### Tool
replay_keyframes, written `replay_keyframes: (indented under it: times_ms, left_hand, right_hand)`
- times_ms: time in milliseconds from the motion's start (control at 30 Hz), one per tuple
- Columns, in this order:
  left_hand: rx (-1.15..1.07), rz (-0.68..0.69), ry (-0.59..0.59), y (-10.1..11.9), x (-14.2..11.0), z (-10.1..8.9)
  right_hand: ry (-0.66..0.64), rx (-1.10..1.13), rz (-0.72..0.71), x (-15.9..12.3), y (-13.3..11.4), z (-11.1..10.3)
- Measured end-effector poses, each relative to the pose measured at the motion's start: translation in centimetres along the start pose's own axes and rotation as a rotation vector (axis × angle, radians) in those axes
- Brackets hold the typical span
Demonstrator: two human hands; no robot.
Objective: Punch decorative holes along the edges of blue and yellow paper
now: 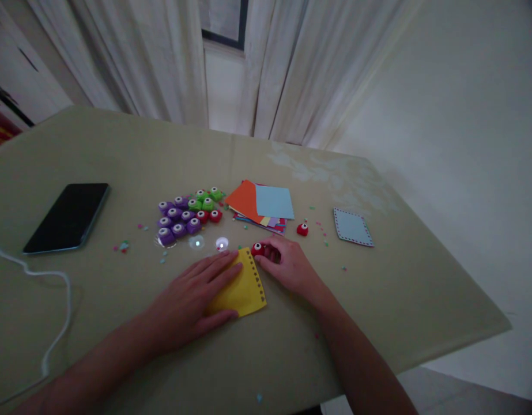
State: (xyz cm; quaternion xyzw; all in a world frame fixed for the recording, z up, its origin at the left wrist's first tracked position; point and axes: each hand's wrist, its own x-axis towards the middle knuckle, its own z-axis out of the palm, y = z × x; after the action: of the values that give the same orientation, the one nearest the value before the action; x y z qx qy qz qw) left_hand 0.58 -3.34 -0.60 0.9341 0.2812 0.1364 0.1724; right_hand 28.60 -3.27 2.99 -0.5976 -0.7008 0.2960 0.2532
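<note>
Crooked bite likely at the yellow corner

From where I stand, the trouble spot is the far right corner of the yellow sheet [244,294]. The right hand [291,262] has its thumb and fingers closed on a red eye-topped punch [257,249], set right at that corner. The left hand [200,288] lies flat, fingers spread, grasping nothing and pressing the sheet to the tabletop [291,351] around its middle. If that palm eased off, the paper could swivel and a hole land askew or run into the row of cutouts down the sheet's right edge. A punch seated too near the margin might tear the thin strip there.

Just right of the right hand, towards the far side, sits a spare red punch [302,230]; a careless wrist could knock it. The paper stack [274,202] lies beyond both hands, hemming them in, with the purple punches [174,214] and green punches [207,204] to its left. Paper bits [124,246] are scattered about and could slip underneath the sheet. Well clear are the bordered blue card [353,227] towards the tabletop's right edge, and the tablet [69,219] and white cable [67,300] at left.
</note>
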Motion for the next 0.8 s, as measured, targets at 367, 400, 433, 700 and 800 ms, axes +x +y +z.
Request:
replay_keyframes:
  times_ms: [367, 400, 433, 700, 800]
  left_hand:
    - [0.022, 0.02, 0.026, -0.02, -0.14, 0.15]
    - [0.024, 0.021, 0.027, -0.02, -0.12, 0.15]
    - [0.025, 0.022, 0.029, 0.0, -0.1, 0.13]
    - [0.049, 0.038, 0.02, 0.3, 0.11, -0.43]
    - [0.083, 0.051, 0.012, 0.32, 0.08, -0.48]
  right_hand:
    - [-0.062, 0.008, -0.073, -0.26, -0.18, -0.39]
    - [-0.064, 0.01, -0.08, -0.27, -0.19, -0.44]
    - [-0.063, 0.012, -0.086, -0.27, -0.19, -0.49]
    - [-0.075, -0.037, -0.1, -0.25, 0.01, -0.88]
    - [-0.054, -0.032, -0.103, -0.2, 0.04, -0.88]
